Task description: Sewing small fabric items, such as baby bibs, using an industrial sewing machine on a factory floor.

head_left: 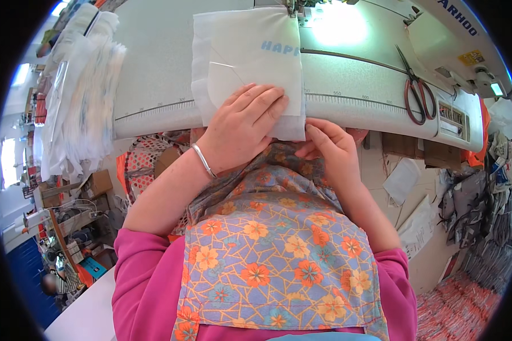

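On the sewing machine table lies a white fabric piece (293, 129) with a smooth whitish sheet (239, 51) over it, light-blue lettering showing near its right side. My left hand (242, 125) rests flat on the sheet's lower part, fingers stretched out and pointing up to the right. At the fabric's lower right corner, my right hand (333, 148) pinches the edge between thumb and fingertips. The far right corner of the piece reaches the needle area of the sewing machine (293, 8), where the presser foot is hard to make out.
Red-handled scissors (420, 99) lie on the table (352, 71) to the right, near the machine's head (444, 48). A stack of white fabric pieces (88, 85) hangs over the left end. A ruler scale runs along the table's front edge, and grey bundles (466, 204) are piled at right.
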`<state>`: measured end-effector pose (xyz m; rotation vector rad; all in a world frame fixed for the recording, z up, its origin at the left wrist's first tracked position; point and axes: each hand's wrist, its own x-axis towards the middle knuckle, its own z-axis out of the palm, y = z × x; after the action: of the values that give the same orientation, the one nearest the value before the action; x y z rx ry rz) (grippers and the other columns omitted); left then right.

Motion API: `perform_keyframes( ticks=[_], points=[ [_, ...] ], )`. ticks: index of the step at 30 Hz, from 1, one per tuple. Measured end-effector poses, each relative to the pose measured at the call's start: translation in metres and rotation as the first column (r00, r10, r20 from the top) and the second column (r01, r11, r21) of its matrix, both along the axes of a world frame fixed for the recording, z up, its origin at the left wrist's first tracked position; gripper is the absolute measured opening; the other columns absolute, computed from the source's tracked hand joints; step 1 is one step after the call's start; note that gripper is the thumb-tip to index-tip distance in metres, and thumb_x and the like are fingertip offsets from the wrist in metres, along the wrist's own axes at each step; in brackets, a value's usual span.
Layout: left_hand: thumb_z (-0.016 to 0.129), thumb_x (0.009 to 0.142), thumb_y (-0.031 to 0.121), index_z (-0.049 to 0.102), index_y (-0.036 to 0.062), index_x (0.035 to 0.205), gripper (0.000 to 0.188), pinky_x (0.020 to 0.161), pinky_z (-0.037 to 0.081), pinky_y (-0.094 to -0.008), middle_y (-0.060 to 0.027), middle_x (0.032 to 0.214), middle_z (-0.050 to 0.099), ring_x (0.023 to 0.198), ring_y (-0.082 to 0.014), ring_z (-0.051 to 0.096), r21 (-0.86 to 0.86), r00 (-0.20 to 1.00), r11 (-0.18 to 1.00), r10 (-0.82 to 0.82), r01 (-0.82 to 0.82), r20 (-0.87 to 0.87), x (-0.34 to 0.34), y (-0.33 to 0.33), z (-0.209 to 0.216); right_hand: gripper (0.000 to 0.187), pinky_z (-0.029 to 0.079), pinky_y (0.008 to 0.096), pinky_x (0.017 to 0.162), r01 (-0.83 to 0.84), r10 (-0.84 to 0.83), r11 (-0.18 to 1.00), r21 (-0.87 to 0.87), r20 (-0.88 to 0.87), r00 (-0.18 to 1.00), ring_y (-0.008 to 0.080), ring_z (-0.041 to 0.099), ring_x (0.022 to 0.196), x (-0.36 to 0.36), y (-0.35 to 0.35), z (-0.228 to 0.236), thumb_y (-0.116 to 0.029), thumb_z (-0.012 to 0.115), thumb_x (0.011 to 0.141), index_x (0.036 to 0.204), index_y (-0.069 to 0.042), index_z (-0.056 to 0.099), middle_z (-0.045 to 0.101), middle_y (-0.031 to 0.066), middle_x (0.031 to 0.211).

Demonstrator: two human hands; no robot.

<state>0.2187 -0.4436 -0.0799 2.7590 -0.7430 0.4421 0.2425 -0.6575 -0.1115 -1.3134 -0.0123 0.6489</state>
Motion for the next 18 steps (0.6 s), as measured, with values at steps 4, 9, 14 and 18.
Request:
perform_keyframes(
  ticks=[4,9,14,18],
  points=[
    [0.060,0.073,0.009,0.058,0.0011,0.117,0.045,0.102,0.042,-0.0419,-0.0099,0.121,0.056,0.115,-0.0249,0.054,0.007,0.997,0.999,0.032,-0.033,0.064,0.001,-0.004,-0.004,0.021,0.047,0.0218,0.060,0.036,-0.035,0.999,0.016,-0.032,0.999,0.0101,0.061,0.067,0.008,0.013,0.004,-0.014,0.056,0.095,0.108,0.002,0.063,0.068,0.0065,0.084],
    [0.057,0.077,0.010,0.061,0.0001,0.113,0.038,0.099,0.045,-0.0407,-0.0109,0.116,0.060,0.110,-0.0248,0.058,-0.020,0.987,1.000,0.026,-0.023,0.156,0.003,0.000,-0.007,0.018,0.048,0.0226,0.064,-0.044,0.057,0.996,-0.076,0.169,0.984,0.0097,0.060,0.068,0.019,0.005,0.019,-0.011,0.055,0.095,0.104,0.002,0.064,0.067,0.0061,0.082],
    [0.056,0.079,0.011,0.062,0.0013,0.111,0.034,0.096,0.047,-0.0397,-0.0118,0.116,0.061,0.108,-0.0253,0.059,0.003,0.992,1.000,0.019,-0.019,0.128,0.002,-0.002,-0.002,0.016,0.051,0.0316,0.078,0.167,0.260,0.909,-0.382,0.833,0.489,0.0230,0.065,0.089,0.054,0.003,0.038,-0.002,0.057,0.089,0.102,0.003,0.064,0.067,0.0124,0.097],
    [0.058,0.083,0.017,0.062,0.0014,0.111,0.032,0.097,0.046,-0.0404,-0.0125,0.119,0.060,0.110,-0.0273,0.058,0.017,0.990,0.999,0.031,-0.033,0.140,-0.001,0.009,0.007,0.019,0.051,0.0370,0.082,0.076,0.503,0.850,-0.522,0.845,0.184,0.0310,0.064,0.095,0.060,0.016,0.036,0.004,0.057,0.082,0.100,0.002,0.065,0.065,0.0151,0.104]
  ],
)
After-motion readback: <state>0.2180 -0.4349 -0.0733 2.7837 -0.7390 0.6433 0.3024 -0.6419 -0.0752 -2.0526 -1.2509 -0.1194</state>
